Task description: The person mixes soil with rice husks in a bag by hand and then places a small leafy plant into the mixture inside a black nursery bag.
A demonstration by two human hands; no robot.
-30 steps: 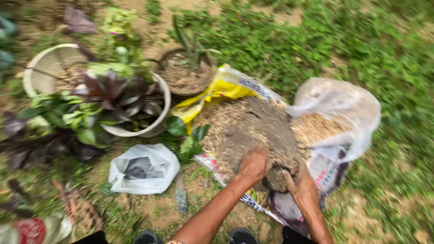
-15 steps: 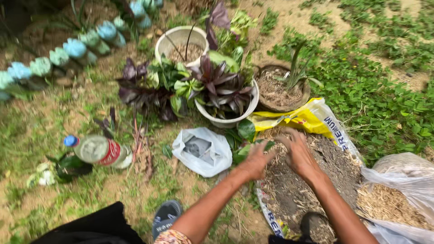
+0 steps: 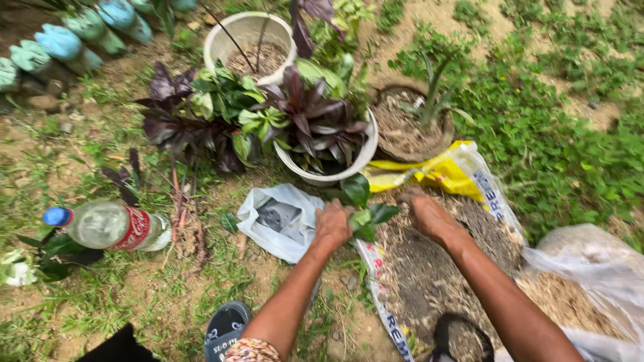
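My left hand [image 3: 333,224] is closed around the stem of a small green-leaved plant [image 3: 365,204] at the edge of a soil pile [image 3: 429,268]. Soil-covered, my right hand [image 3: 429,216] rests on the top of that pile, fingers curled, just right of the plant. The soil lies on a flattened yellow and white sack [image 3: 463,171]. A small white plastic bag [image 3: 278,218] lies on the ground just left of my left hand.
A white pot [image 3: 335,171] with dark purple plants stands beyond the hands, another white pot [image 3: 245,37] behind it, and a dark pot [image 3: 409,127] to the right. A plastic bottle [image 3: 111,226] lies at left. A clear bag of husks [image 3: 590,281] sits at right. A sandal [image 3: 225,328] shows below.
The view has swung left from the soil pile toward the pots. Both hands left the middle of the pile; the left hand now grips the small plant at its edge.
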